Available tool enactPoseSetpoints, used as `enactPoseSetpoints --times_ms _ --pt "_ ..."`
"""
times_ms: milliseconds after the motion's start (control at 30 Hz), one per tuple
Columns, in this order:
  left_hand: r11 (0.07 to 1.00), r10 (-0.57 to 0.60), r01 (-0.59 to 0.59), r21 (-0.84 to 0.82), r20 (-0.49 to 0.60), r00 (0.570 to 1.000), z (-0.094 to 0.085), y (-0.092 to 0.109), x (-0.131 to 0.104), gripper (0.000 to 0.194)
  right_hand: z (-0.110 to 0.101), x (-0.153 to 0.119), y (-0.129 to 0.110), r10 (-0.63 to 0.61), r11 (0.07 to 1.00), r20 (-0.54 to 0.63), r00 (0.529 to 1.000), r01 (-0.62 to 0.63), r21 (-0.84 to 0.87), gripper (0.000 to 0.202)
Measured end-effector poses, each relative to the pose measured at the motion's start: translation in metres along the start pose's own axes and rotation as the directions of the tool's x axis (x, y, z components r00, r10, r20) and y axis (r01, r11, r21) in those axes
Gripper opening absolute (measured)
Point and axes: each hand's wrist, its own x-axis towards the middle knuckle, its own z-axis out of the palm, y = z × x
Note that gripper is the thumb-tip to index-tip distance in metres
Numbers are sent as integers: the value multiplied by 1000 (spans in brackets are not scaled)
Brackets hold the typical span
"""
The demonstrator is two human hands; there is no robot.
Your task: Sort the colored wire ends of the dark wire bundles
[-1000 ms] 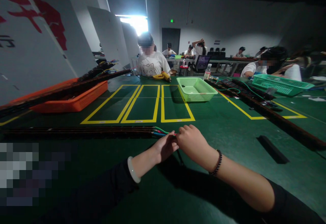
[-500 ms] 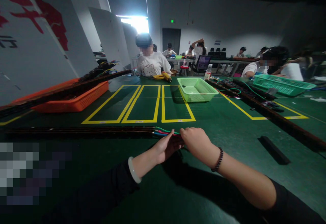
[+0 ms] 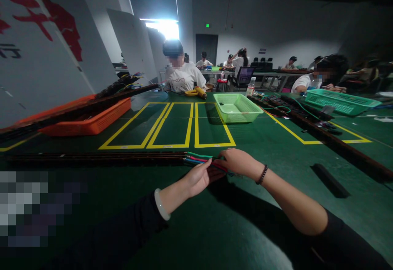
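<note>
Green, red and blue wires (image 3: 196, 159) come out of the right end of a long dark bar (image 3: 101, 159) lying across the green table. My left hand (image 3: 199, 178) is closed around the wires from below, thumb on top. Just to its right, my right hand (image 3: 238, 161) pinches the same wires near their free ends, its fingertips partly hidden behind the hand. The wire tips show faintly under the right hand.
An orange basket (image 3: 115, 116) with long dark bars stands at left, a light green basket (image 3: 239, 116) beyond my hands. A yellow heat gun (image 3: 201, 93) lies near a co-worker (image 3: 184, 75). On the right are a dark strip (image 3: 330, 180), another long bar (image 3: 337, 145) and a teal basket (image 3: 342, 103).
My right hand has moved slightly right and turned, uncovering more of the wires between my hands. My left hand has hardly moved. The co-worker at right has lowered a white sheet from view.
</note>
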Motion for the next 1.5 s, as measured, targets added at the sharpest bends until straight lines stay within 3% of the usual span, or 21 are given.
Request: enactPoseSetpoints --times_ms 100,233,367,500,700,833,933,1100,1200,1367,1500 --pt "1000 -6 6 15 -14 1000 0 1 0 21 5 8 12 -37 990 54 998 29 135 41" --pt "998 -39 40 42 -37 999 2 2 0 25 10 17 27 -34 949 70 997 11 314 18" --pt "998 -35 38 41 -73 997 5 3 -2 30 16 24 37 55 924 -80 995 -20 382 14" --pt "999 -44 45 12 -93 995 6 4 -4 29 28 31 43 63 946 -261 963 26 323 9" --pt "998 -55 56 15 -54 997 1 4 -3 28 48 34 42 51 997 -291 955 -29 78 18" --pt "998 -57 58 24 -53 997 0 4 -2 27 56 32 40 -59 998 -359 931 50 -34 20" --pt "998 -58 59 20 -49 997 2 4 -3 26 60 27 39 -156 987 -428 890 153 -42 18" --pt "998 -56 57 17 -47 997 1 3 -2 27 55 5 37 -248 932 -643 725 359 45 29" --pt "997 -68 69 27 -39 997 -2 2 0 29 51 -12 39 -295 869 -697 654 486 88 36" --pt "996 -78 78 32 -14 997 -5 2 2 32 48 -32 39 -422 774 -669 612 627 86 44" --pt "992 -101 104 64 -57 993 -4 3 1 31 43 -37 30 -506 758 -624 595 652 8 31"
